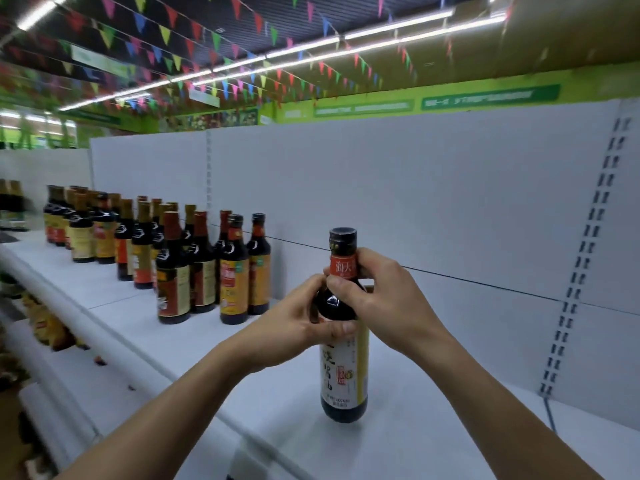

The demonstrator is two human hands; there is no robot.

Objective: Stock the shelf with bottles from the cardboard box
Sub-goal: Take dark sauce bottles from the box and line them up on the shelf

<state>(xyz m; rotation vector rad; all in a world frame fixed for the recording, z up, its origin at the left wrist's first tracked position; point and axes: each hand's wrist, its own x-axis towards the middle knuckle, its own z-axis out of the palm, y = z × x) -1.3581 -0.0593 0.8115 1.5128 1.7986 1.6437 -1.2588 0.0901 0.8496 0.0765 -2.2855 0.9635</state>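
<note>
L hand [304,317] grips shoulder, R hand [384,299] pinches neck | dark glass bottle w/ white-yellow label [343,375] upright on white metal shelf [284,403]

Item 1: my left hand [298,317]. Bare across the back and the thumb, with faint creases at the knuckles. Left thumbnail [347,328] is short, plain and rounded at the tip.

Item 2: my left forearm [180,393]. Bare along its whole visible length, slim at the wrist and broader toward the 7 o'clock edge of the view.

Item 3: my right hand [377,296]. Bare across the back and the fingers. Right thumbnail [337,282] is short and plain, trimmed close.

Item 4: my right forearm [485,386]. Bare along its whole visible length, slim at the wrist and broader toward the 5 o'clock corner.
</note>
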